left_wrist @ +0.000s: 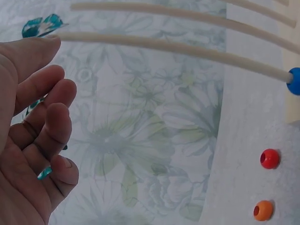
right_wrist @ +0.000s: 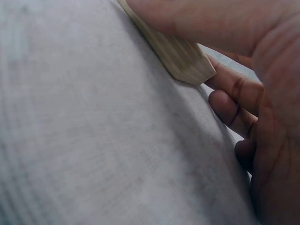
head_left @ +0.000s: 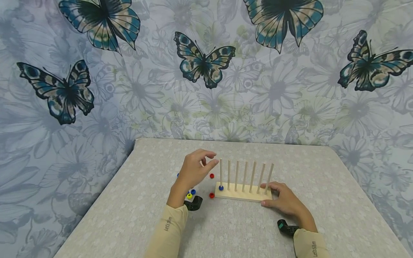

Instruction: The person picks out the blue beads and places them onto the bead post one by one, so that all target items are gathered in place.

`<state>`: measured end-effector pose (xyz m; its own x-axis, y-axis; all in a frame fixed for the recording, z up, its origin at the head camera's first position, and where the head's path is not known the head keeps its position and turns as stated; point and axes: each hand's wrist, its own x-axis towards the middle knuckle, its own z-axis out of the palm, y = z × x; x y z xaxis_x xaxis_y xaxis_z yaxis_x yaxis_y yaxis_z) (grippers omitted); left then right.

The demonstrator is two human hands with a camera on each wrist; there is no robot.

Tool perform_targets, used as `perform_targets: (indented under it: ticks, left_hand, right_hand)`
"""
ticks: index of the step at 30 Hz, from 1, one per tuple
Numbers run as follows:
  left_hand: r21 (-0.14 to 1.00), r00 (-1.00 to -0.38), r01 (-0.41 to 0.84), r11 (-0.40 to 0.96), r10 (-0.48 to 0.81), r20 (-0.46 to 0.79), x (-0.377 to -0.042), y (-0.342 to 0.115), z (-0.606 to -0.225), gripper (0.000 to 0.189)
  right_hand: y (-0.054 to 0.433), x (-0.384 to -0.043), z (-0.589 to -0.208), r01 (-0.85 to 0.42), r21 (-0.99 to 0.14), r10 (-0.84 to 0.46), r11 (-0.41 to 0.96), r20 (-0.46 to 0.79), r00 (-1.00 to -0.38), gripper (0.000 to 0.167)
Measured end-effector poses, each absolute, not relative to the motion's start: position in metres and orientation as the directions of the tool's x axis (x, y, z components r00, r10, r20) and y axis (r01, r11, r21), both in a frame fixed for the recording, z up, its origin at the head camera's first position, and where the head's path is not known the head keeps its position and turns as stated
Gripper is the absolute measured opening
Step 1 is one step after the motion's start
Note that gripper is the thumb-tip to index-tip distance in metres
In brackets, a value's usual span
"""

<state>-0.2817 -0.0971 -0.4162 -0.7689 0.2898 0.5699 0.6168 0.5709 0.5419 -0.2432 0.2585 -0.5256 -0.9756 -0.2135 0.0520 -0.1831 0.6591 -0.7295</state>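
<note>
A wooden peg stand (head_left: 238, 192) with a row of several upright pegs is on the table. One blue bead (head_left: 221, 188) sits at the bottom of its leftmost peg, which it surrounds. My left hand (head_left: 195, 168) is beside the top of that peg, thumb and fingers apart and loosely bent, holding nothing. In the left wrist view the thumb overlaps the peg's tip. With thumb in front and fingers behind, my right hand (head_left: 285, 200) grips the right end of the wooden base (right_wrist: 187, 63).
Two red beads, one farther back (head_left: 212, 176) and one nearer (head_left: 212, 195), lie left of the stand. A yellow bead (head_left: 189, 196) and a blue bead (head_left: 193, 191) lie by the left wrist. An orange bead (left_wrist: 263, 211) shows in the left wrist view. A butterfly-patterned wall (head_left: 206, 114) stands behind.
</note>
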Motion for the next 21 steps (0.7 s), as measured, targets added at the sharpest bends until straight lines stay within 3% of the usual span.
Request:
perform_targets:
  ticks: [10,21]
  left_hand:
    - [0.564,-0.787,0.575,0.593,0.210,0.581,-0.290,-0.122,-0.419,0.020]
    - [0.660,-0.896,0.396,0.639,0.109,0.431,-0.308,-0.149,-0.441,0.021]
  right_hand:
    - [0.258,-0.246,-0.526,-0.191,-0.715,-0.214,0.673,0.059,-0.975,0.063]
    - [0.259,-0.245,-0.524,-0.177,-0.721,-0.204,0.670,0.051,-0.978,0.063]
